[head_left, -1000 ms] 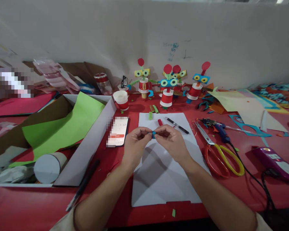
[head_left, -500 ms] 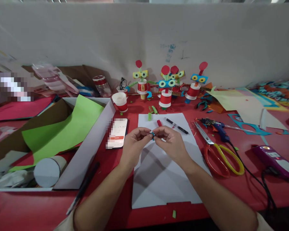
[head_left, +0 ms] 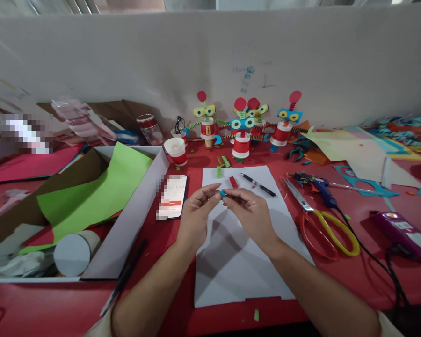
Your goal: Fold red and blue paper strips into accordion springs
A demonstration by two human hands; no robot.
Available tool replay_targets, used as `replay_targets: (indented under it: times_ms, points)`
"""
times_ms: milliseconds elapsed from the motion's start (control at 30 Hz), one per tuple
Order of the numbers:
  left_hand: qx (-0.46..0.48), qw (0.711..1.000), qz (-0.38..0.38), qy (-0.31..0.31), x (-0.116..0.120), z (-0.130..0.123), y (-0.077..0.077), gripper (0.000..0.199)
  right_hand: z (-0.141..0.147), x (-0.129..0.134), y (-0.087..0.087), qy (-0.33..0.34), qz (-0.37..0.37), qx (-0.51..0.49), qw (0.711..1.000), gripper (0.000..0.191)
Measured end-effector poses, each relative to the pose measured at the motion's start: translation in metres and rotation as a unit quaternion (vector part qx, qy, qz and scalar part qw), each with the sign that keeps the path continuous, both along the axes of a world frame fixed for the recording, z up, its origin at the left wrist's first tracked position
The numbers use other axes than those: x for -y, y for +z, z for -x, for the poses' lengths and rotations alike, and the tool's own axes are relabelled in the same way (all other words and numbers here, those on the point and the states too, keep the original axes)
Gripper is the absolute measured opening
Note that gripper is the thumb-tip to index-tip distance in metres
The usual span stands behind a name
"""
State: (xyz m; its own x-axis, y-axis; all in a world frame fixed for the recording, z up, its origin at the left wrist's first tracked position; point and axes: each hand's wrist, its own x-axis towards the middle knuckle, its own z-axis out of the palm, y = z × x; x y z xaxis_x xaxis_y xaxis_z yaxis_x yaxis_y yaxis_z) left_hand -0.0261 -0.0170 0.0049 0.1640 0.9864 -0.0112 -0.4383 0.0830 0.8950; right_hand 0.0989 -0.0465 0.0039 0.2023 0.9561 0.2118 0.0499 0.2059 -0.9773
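A small piece of blue folded paper (head_left: 222, 193) is pinched between the fingertips of both hands, above a white board (head_left: 238, 276). My left hand (head_left: 197, 208) grips its left side with thumb and forefinger. On its right side, my right hand (head_left: 250, 210) does the same. The fingers cover much of the paper, so its full shape is hidden. Just beyond the hands lie a red folded paper strip (head_left: 233, 182) and a green folded paper strip (head_left: 219, 172). A black pen (head_left: 258, 184) rests at the board's upper right.
Red-and-yellow-handled scissors (head_left: 308, 210), a blue glue gun (head_left: 319, 187) and a purple device (head_left: 403, 234) with cords lie right. Left are a phone (head_left: 173, 196), stacked paper cups (head_left: 176, 150) and an open box (head_left: 129, 220) with coloured paper. Several paper-cup figures (head_left: 241, 146) stand behind.
The blue paper has turned slightly between the fingertips and shows more of its surface. Both hands keep their pinch in nearly the same place; the whole view has shifted a little.
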Motion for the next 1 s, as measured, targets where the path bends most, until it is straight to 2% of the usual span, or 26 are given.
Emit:
replay_targets:
  times_ms: [167, 333, 500, 700, 867, 1000]
  points:
    - [-0.005, 1.0, 0.015, 0.009, 0.001, 0.0, -0.002, 0.018, 0.002, 0.003, 0.002, -0.01, -0.023, 0.018, 1.0, 0.015]
    - [-0.037, 0.999, -0.011, 0.022, 0.003, -0.001, -0.002, 0.014, 0.001, 0.003, 0.001, -0.029, -0.061, 0.056, 0.996, 0.011]
    - [-0.064, 0.998, 0.005, -0.003, 0.002, 0.0, -0.004, 0.024, -0.003, 0.0, 0.001, -0.034, -0.087, 0.096, 0.991, 0.013]
    - [-0.147, 0.987, -0.068, 0.013, -0.002, 0.005, -0.001, 0.021, -0.008, -0.003, -0.003, 0.002, -0.097, 0.147, 0.984, 0.015]
    - [-0.12, 0.992, 0.015, -0.034, -0.005, 0.007, 0.002, 0.02, -0.01, -0.004, 0.0, 0.023, -0.09, 0.188, 0.978, 0.014]
    - [-0.091, 0.992, 0.057, -0.061, -0.007, 0.007, -0.003, 0.019, -0.011, -0.004, 0.001, 0.022, -0.069, 0.183, 0.98, 0.015]
